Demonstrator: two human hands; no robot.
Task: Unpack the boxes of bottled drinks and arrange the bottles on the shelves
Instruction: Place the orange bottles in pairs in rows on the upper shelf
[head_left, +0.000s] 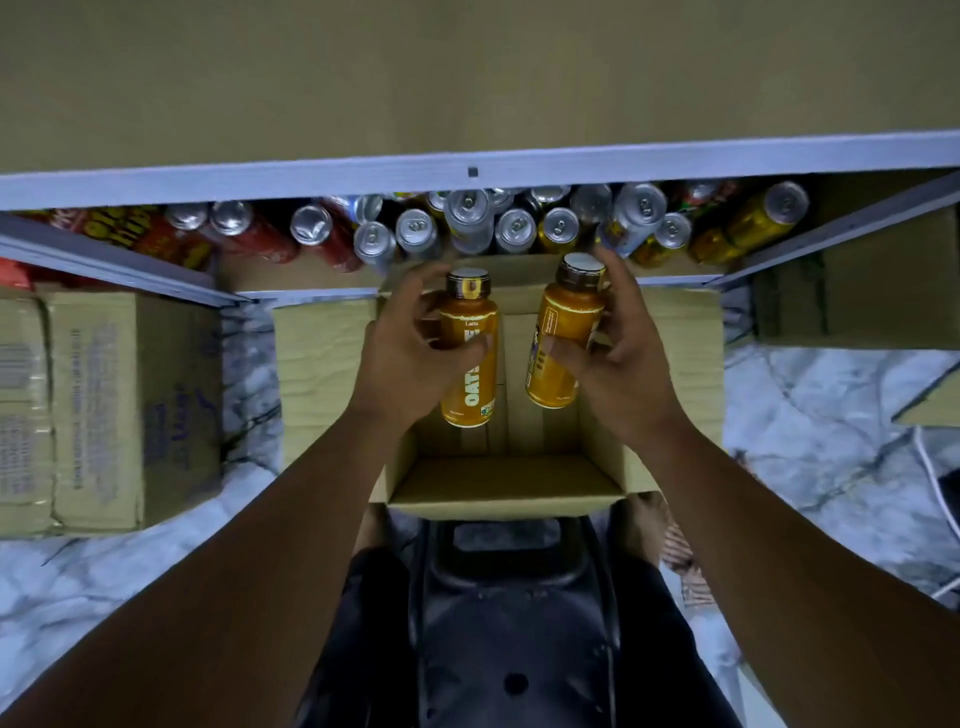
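two bottles coming out of the open box

on the near side of the open box (498, 501), a black stool (514, 623) is showing under the person. above the box, the left hand (410, 358) is gripping one orange bottle (470, 384) and the right hand (618, 364) is gripping a second orange bottle (561, 332), fingers wrapped around each body, probably for carrying both in one trip. the hands are hiding part of the box floor. beyond the box, cans (467, 223) are crowding the low shelf (275, 273); their labels are hard to read.

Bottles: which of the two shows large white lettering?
The left bottle, in the left hand: OAT runs down it; the right bottle, in the right hand, shows only small print.
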